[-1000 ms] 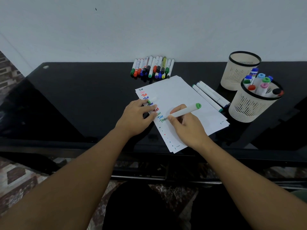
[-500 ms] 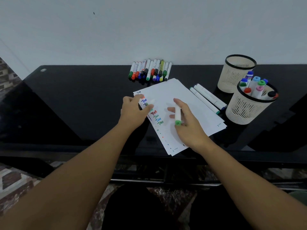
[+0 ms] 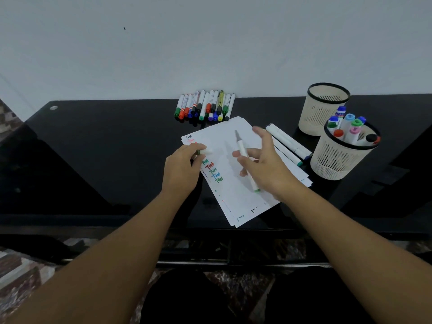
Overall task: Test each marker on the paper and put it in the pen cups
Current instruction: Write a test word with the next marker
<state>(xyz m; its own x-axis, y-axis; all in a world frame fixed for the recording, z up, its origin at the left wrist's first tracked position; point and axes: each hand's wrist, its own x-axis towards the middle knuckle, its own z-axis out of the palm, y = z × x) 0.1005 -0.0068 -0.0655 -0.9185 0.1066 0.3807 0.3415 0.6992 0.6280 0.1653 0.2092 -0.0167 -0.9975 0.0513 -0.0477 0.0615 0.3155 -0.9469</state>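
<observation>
White paper sheets [image 3: 236, 197] lie on the black table, with several coloured "Test" words [image 3: 213, 170] down the left side. My right hand [image 3: 264, 164] holds a white green-ended marker [image 3: 243, 152] over the paper, tip pointing away from me, forefinger stretched out. My left hand [image 3: 181, 168] rests at the sheet's left edge and pinches the marker's white cap [image 3: 207, 151]. Two mesh pen cups stand at the right: the near cup [image 3: 336, 160] holds several markers, the far cup [image 3: 323, 113] looks empty.
A row of several small markers [image 3: 205, 106] lies by the wall behind the paper. Two long white markers [image 3: 289, 142] lie between the paper and the cups. The table's front edge [image 3: 117, 220] runs below my forearms.
My right hand stopped writing and turned the marker round, so its tip now points away and its green end toward me. The left hand shifted slightly up the sheet with the cap.
</observation>
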